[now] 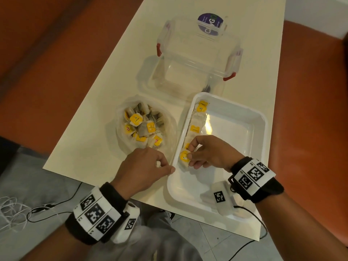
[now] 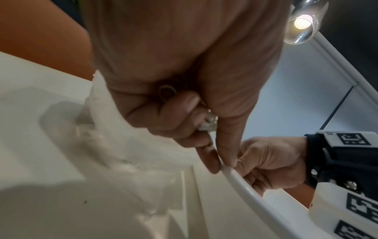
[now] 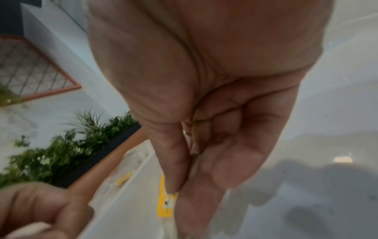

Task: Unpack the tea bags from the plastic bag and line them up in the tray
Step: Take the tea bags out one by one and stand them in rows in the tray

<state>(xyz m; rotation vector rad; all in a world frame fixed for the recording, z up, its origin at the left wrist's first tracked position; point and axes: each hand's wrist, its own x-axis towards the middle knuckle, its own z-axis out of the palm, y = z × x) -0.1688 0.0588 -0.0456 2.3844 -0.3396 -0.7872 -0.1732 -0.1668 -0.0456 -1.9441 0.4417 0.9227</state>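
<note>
A clear plastic bag (image 1: 120, 129) of yellow-tagged tea bags (image 1: 136, 119) lies open on the table, left of the white tray (image 1: 261, 136). A few tea bags (image 1: 194, 129) lie in a row along the tray's left wall. At the near end of that row my right hand (image 1: 189, 157) pinches a tea bag (image 1: 183, 158) by its yellow tag (image 3: 165, 203), low inside the tray. My left hand (image 1: 170, 169) pinches the tray's rim (image 2: 241, 177) between thumb and index finger. Its other fingers curl round something small and crumpled (image 2: 208, 122) that I cannot identify.
A clear lidded container (image 1: 197, 53) with red clips stands behind the tray and the plastic bag. Orange seats (image 1: 310, 91) flank the cream table (image 1: 94, 147). Cables (image 1: 18, 210) lie on the floor at the near left.
</note>
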